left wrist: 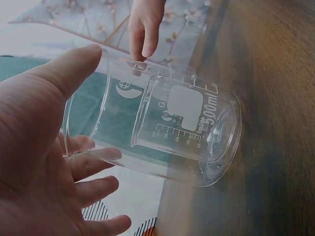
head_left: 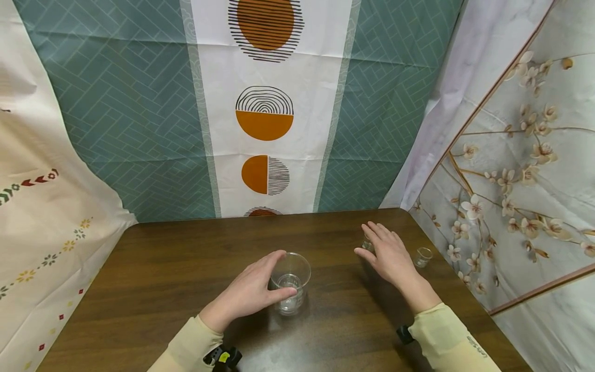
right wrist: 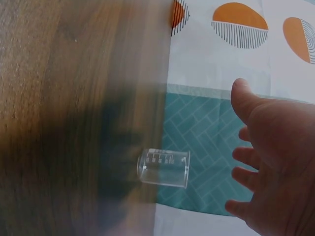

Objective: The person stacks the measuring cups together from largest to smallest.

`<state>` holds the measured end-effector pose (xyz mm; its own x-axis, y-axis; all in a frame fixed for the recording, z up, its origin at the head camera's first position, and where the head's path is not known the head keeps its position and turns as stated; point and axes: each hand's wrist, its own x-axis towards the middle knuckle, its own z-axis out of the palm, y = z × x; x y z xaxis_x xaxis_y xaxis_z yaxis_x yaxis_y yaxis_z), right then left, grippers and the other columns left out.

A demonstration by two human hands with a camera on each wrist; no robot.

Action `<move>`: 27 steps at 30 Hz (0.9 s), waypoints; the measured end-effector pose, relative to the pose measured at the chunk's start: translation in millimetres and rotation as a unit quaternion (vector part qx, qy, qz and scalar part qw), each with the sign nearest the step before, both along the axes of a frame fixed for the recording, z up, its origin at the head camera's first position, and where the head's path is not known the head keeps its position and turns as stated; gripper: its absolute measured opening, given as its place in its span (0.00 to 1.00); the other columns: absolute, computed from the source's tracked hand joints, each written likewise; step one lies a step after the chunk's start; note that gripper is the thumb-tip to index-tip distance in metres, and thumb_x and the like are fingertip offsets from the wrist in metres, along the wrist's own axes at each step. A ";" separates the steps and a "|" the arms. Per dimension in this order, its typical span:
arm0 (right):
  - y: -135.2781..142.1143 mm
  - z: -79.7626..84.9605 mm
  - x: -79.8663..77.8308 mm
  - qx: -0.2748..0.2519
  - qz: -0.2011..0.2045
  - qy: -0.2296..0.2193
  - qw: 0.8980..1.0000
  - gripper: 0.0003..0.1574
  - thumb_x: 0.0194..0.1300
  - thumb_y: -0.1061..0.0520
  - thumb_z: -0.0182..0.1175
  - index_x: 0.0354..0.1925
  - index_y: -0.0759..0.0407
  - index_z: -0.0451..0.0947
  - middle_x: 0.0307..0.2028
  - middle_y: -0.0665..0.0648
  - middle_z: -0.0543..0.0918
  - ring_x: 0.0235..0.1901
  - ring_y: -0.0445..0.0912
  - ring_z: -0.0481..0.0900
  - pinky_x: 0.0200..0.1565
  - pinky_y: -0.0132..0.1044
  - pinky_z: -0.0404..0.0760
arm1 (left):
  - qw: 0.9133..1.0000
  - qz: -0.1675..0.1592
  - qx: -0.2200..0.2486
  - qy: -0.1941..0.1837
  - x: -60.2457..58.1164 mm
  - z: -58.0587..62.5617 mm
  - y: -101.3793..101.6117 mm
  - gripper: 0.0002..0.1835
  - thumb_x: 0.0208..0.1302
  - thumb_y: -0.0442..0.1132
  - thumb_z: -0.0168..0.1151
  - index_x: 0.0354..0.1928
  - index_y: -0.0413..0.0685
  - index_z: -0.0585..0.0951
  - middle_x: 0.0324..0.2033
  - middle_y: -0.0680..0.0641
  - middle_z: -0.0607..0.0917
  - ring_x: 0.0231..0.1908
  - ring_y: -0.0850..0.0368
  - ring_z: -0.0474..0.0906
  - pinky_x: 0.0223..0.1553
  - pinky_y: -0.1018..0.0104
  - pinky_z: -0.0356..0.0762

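A large clear glass beaker (head_left: 304, 274), marked 500ml in the left wrist view, stands upright on the table with a smaller beaker (left wrist: 147, 118) nested inside. My left hand (head_left: 248, 289) is around its left side near the rim, thumb in front and index finger behind, holding it lightly; the other fingers spread loose. My right hand (head_left: 388, 258) hovers over the far right of the table, fingers extended and nothing held. Just past its fingers stands a small beaker (head_left: 367, 243), partly hidden by the hand; the right wrist view shows a small beaker (right wrist: 165, 168) apart from the hand.
Another small beaker (head_left: 423, 257) stands right of my right wrist, near the table's right edge. The dark wooden table (head_left: 186, 258) is bordered by a patterned cloth (head_left: 139, 103) at the back, a cream cloth (head_left: 46, 222) on the left and a floral cloth (head_left: 511, 206) on the right.
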<state>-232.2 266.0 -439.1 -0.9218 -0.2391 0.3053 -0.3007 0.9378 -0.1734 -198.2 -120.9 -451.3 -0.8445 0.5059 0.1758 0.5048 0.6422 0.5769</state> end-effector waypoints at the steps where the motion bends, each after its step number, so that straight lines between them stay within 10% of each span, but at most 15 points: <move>1: 0.6 0.1 -0.2 0.000 0.000 -0.001 1.000 0.48 0.79 0.40 0.67 0.83 0.64 0.66 0.81 0.69 0.67 0.81 0.68 0.60 0.78 0.72 0.56 | 1.000 0.000 0.001 -0.001 0.1 0.0 -0.1 0.52 0.69 0.68 0.74 0.82 0.43 0.68 0.77 0.44 0.75 0.76 0.42 0.72 0.75 0.38 0.68; 27: 17.0 1.9 -8.5 0.005 -0.024 -0.014 1.000 0.49 0.81 0.40 0.66 0.83 0.66 0.63 0.81 0.72 0.65 0.81 0.71 0.59 0.78 0.72 0.56 | 1.000 0.001 -0.002 -0.003 0.7 1.8 0.0 0.53 0.69 0.70 0.72 0.82 0.44 0.67 0.78 0.43 0.74 0.77 0.41 0.71 0.76 0.37 0.67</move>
